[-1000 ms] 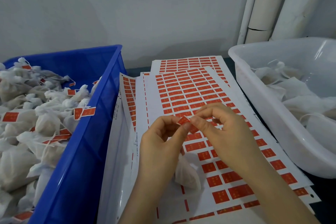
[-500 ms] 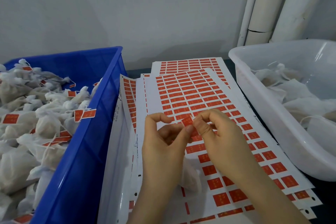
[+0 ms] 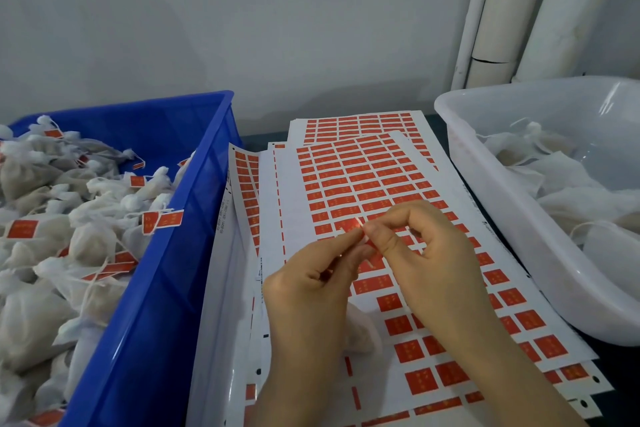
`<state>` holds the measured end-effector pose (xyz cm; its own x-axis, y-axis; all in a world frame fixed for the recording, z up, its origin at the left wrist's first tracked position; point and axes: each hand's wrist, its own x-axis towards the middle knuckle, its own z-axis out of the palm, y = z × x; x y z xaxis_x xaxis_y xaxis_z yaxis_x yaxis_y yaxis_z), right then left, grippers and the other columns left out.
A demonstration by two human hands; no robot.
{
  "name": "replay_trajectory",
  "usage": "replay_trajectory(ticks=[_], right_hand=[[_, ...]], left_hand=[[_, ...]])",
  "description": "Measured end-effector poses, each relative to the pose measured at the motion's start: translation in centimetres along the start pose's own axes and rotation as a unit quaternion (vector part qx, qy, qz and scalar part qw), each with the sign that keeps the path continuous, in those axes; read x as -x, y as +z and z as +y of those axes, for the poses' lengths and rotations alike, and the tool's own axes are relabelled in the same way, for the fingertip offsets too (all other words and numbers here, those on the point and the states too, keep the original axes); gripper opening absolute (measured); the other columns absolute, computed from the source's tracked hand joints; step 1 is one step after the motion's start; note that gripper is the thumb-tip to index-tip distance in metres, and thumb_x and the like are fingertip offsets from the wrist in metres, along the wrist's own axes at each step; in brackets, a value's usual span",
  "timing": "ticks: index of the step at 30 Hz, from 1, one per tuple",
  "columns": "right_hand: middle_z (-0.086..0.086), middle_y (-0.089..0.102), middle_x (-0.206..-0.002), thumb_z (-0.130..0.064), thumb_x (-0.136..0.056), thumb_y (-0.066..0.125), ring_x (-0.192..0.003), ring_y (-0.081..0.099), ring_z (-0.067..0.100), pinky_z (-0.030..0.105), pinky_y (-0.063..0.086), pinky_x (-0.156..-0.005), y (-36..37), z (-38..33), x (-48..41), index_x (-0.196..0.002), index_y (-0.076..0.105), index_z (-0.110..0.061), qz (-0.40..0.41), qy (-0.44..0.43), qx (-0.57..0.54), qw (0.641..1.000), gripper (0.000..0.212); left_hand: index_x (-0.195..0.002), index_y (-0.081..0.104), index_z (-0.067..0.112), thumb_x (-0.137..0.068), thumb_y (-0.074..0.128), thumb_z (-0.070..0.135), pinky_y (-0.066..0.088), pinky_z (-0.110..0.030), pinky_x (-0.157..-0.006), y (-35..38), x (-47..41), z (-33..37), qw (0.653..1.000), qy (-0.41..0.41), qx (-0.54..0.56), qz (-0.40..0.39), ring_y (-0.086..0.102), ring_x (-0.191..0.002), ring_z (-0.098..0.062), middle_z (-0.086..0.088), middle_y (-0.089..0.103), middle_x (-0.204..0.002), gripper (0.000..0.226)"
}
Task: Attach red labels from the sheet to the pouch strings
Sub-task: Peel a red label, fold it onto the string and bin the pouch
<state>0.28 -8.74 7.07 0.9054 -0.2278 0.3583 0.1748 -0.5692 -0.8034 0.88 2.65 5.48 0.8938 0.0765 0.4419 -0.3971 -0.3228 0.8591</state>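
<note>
My left hand (image 3: 308, 291) and right hand (image 3: 426, 253) meet at the centre of the view, above the sheet (image 3: 374, 191) of red labels. Fingertips of both hands are pinched together on one red label (image 3: 352, 226), held just off the sheet; only a small part of it shows between the fingers. The string itself is too fine to make out at the pinch. A white pouch (image 3: 360, 333) sits under my palms, at 6 o'clock from the pinch, resting on the sheet and largely hidden by my hands.

The sheet lies on top of several others on the dark tabletop (image 3: 437, 121), fanned slightly, running from 12 o'clock to 6 o'clock. Its rows near my right hand show bare white gaps among the labels.

At 9 o'clock stands a blue crate (image 3: 166, 288), touching the left edge of the sheets. It is piled with white pouches (image 3: 52, 253), many carrying red labels on their strings; one labelled pair hangs against the crate's inner wall. At 3 o'clock stands a white tub (image 3: 512, 218) just beside the sheets, holding white pouches on which I see no red. White pipes (image 3: 502, 10) stand at 1 o'clock against the grey wall.
</note>
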Motion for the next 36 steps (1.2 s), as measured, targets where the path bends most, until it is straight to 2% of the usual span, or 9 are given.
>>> replay_trajectory(ticks=[3, 5, 8, 16, 20, 23, 27, 33, 36], right_hand=[[-0.03, 0.047, -0.085, -0.057, -0.067, 0.041, -0.082, 0.047, -0.01, 0.002, 0.03, -0.062, -0.14, -0.11, 0.03, -0.072, 0.046, -0.043, 0.007, -0.006, 0.005, 1.0, 0.016], [-0.031, 0.047, -0.083, -0.057, -0.066, 0.041, -0.08, 0.048, -0.012, 0.002, 0.032, -0.057, -0.21, -0.25, 0.04, -0.071, 0.046, -0.042, 0.006, 0.0, -0.003, 1.0, 0.017], [-0.032, 0.049, -0.082, -0.058, -0.066, 0.041, -0.08, 0.05, -0.013, 0.002, 0.034, -0.057, -0.19, -0.41, 0.02, -0.072, 0.047, -0.042, 0.007, 0.005, -0.02, 1.0, 0.018], [-0.032, 0.05, -0.082, -0.057, -0.068, 0.044, -0.085, 0.05, -0.017, -0.005, 0.035, -0.064, -0.17, -0.34, 0.13, -0.071, 0.048, -0.044, 0.007, -0.017, -0.019, 1.0, 0.013], [-0.033, 0.052, -0.076, -0.049, -0.07, 0.05, -0.087, 0.044, -0.028, -0.011, 0.029, -0.068, -0.06, -0.27, 0.11, -0.071, 0.05, -0.048, -0.002, -0.028, -0.034, 0.999, 0.002], [-0.04, 0.054, -0.068, -0.051, -0.07, 0.051, -0.086, 0.043, -0.031, -0.011, 0.028, -0.065, -0.05, -0.19, 0.18, -0.074, 0.052, -0.052, -0.003, -0.025, -0.055, 0.998, 0.004], [-0.057, 0.047, -0.078, -0.057, -0.069, 0.053, -0.085, 0.043, -0.034, -0.009, 0.031, -0.056, -0.27, -0.25, 0.03, -0.09, 0.053, -0.055, 0.001, -0.005, -0.127, 0.992, 0.02], [-0.034, 0.063, -0.087, -0.045, -0.064, 0.064, -0.085, 0.059, -0.015, -0.002, 0.041, -0.059, -0.08, -0.43, 0.05, -0.094, 0.056, -0.039, -0.042, 0.005, -0.184, 0.982, 0.032], [-0.035, 0.062, -0.089, -0.036, -0.071, 0.066, -0.086, 0.058, -0.016, -0.003, 0.04, -0.061, 0.09, -0.22, 0.08, -0.093, 0.055, -0.041, -0.037, -0.001, -0.169, 0.985, 0.025]], left_hand=[[-0.081, 0.063, 0.05, -0.061, 0.067, 0.034, 0.045, 0.0, -0.06, 0.16, -0.16, 0.13, 0.993, -0.078, 0.086, -0.019, 0.064, -0.079, 0.011, 0.037, 0.065, -0.075, 0.025], [-0.08, 0.066, 0.047, -0.06, 0.069, 0.032, 0.046, -0.003, -0.059, 0.2, -0.2, 0.23, 0.989, -0.088, 0.112, -0.03, 0.066, -0.077, 0.007, 0.031, 0.068, -0.075, 0.025], [-0.08, 0.066, 0.047, -0.061, 0.07, 0.033, 0.048, -0.004, -0.06, 0.13, -0.13, 0.25, 0.989, -0.085, 0.114, -0.026, 0.067, -0.078, 0.004, 0.027, 0.07, -0.077, 0.024], [-0.078, 0.063, 0.048, -0.062, 0.065, 0.035, 0.044, 0.002, -0.064, 0.08, 0.01, 0.21, 0.993, -0.086, 0.078, -0.009, 0.063, -0.082, 0.013, 0.035, 0.066, -0.078, 0.021], [-0.073, 0.061, 0.049, -0.059, 0.064, 0.039, 0.041, 0.002, -0.058, 0.11, -0.19, 0.17, 0.992, -0.103, 0.069, -0.015, 0.062, -0.078, 0.011, 0.036, 0.064, -0.071, 0.018], [-0.073, 0.064, 0.046, -0.059, 0.065, 0.038, 0.043, 0.0, -0.056, 0.04, -0.33, 0.11, 0.989, -0.126, 0.078, -0.019, 0.064, -0.072, 0.007, 0.029, 0.067, -0.072, 0.016], [-0.073, 0.07, 0.037, -0.059, 0.066, 0.04, 0.048, -0.007, -0.051, -0.26, -0.49, 0.15, 0.973, -0.185, 0.134, -0.014, 0.066, -0.064, 0.0, 0.017, 0.071, -0.07, 0.016], [-0.086, 0.077, 0.022, -0.059, 0.065, 0.041, 0.052, -0.022, -0.059, -0.61, -0.74, -0.09, 0.93, -0.29, 0.223, -0.025, 0.064, -0.061, -0.01, 0.004, 0.072, -0.074, 0.035], [-0.085, 0.078, 0.02, -0.06, 0.066, 0.038, 0.051, -0.019, -0.053, -0.74, -0.83, 0.08, 0.914, -0.309, 0.259, -0.038, 0.063, -0.056, -0.007, 0.001, 0.071, -0.073, 0.033]])
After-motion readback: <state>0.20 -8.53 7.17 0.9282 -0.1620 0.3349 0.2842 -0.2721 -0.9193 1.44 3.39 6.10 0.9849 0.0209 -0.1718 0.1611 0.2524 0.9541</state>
